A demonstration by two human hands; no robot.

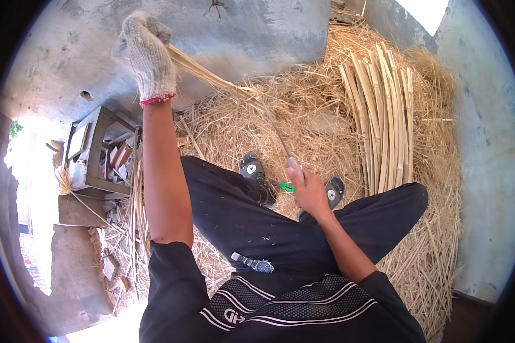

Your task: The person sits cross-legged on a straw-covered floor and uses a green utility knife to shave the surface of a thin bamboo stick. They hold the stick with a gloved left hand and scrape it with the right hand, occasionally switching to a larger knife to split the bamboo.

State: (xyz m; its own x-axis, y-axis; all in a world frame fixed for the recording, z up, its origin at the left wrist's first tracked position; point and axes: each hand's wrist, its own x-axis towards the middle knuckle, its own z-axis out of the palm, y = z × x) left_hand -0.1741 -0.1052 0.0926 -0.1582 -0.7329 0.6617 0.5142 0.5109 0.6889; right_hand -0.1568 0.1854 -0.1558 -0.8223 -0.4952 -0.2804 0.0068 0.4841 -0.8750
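Observation:
My left hand (147, 54), in a pale knitted glove with a red cuff, is raised at the upper left. Its fingers are closed round a split bamboo strip (212, 77) that slants down to the right. In front of my lap, my bare right hand (312, 193) grips the handle of a long, thin-bladed knife (277, 130). The far part of the blade meets the lower end of the strip, where the fibres look split. Just beside my right hand shows a small green object (286, 187) with a dark, narrow end; whether it touches the hand I cannot tell.
Straw and shavings (320, 123) cover the floor. Several split bamboo lengths (383, 120) lie side by side at the right. A wooden box frame (100, 151) filled with odds and ends stands left, near long thin strips (136, 223). A wristwatch (253, 263) rests on my lap. Walls close in around.

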